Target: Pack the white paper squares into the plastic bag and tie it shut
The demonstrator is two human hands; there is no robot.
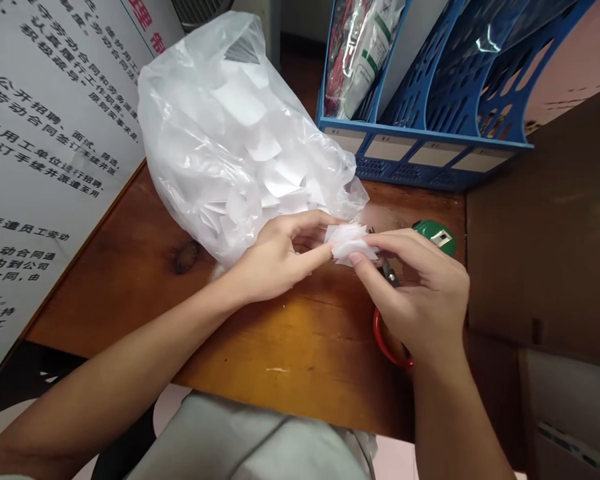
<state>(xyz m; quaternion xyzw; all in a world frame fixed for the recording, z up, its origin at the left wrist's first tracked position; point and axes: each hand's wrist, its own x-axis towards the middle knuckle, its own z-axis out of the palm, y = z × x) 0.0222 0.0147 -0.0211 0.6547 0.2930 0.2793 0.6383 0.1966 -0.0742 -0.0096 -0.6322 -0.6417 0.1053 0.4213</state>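
Note:
My left hand (pixel 275 257) and my right hand (pixel 420 293) meet over the wooden table (pixel 300 347), both pinching a small bunch of white paper pieces (pixel 349 241). The fingers of each hand are closed on the paper. Just behind the hands lies a clear plastic bag (pixel 240 133) full of white paper scraps. Red-handled scissors (pixel 387 333) lie on the table under my right hand, mostly hidden by it.
A green round object (pixel 436 235) sits on the table beyond my right hand. A blue plastic file rack (pixel 430 100) stands at the back. A white board with printed text (pixel 45 153) leans at the left. A brown cardboard box (pixel 545 233) flanks the right.

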